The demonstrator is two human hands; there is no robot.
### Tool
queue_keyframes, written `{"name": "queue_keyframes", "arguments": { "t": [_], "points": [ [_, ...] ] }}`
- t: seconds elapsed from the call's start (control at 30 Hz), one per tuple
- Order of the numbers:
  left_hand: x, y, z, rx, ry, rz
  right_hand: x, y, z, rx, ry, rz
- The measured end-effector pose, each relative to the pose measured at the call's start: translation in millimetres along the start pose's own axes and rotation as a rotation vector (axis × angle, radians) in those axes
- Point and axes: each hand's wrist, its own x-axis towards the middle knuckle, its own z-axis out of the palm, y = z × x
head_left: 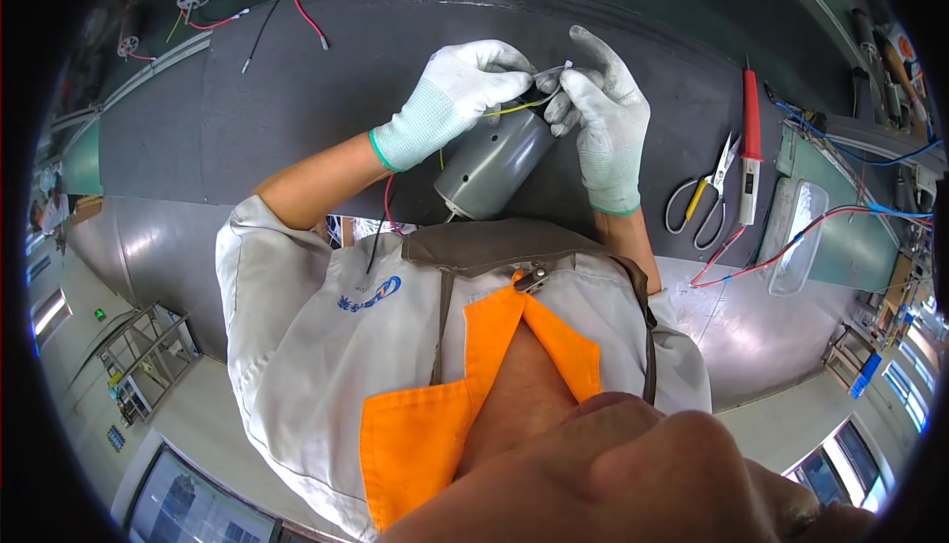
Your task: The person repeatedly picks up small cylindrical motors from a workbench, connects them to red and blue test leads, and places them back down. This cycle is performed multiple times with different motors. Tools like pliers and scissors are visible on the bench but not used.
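Note:
A grey metal motor cylinder (497,166) lies tilted on the dark bench in front of my body, a shaft at its near end. Above its far end, my left hand (458,91), in a white knit glove, pinches a thin pale strip (547,72). My right hand (610,113), also gloved, has its thumb at the strip's small white end, with the index finger raised and the other fingers curled. Between the hands runs a yellow-green wire (516,108). The gloved fingers partly hide the strip and the motor's far end.
To the right lie scissors (704,193) with one yellow-wrapped handle and a red-and-white handheld tool (751,138) trailing a red cable. Beyond them sits a clear plastic tray (794,237). Red (308,11) and black (261,37) wires hang over the bench's far left.

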Motion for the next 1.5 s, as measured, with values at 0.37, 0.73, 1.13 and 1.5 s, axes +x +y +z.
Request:
{"name": "queue_keyframes", "arguments": {
  "t": [0.37,0.73,1.13,1.5],
  "points": [
    [2.9,-6.9,2.8,-0.023,-0.016,0.064,7.5,-7.6,-11.2,-0.112,-0.110,0.068],
    [7.5,1.3,29.7,-0.076,-0.068,0.137,10.6,-23.2,-32.7,-0.313,-0.195,0.210],
    [-15.0,-13.7,36.7,0.145,0.186,0.336,9.5,-0.2,-53.4,-0.431,0.086,-0.084],
    [-8.7,-2.1,43.3,0.704,0.191,0.777,47.0,2.7,-67.9,-0.091,0.120,-0.137]
  ]
}}
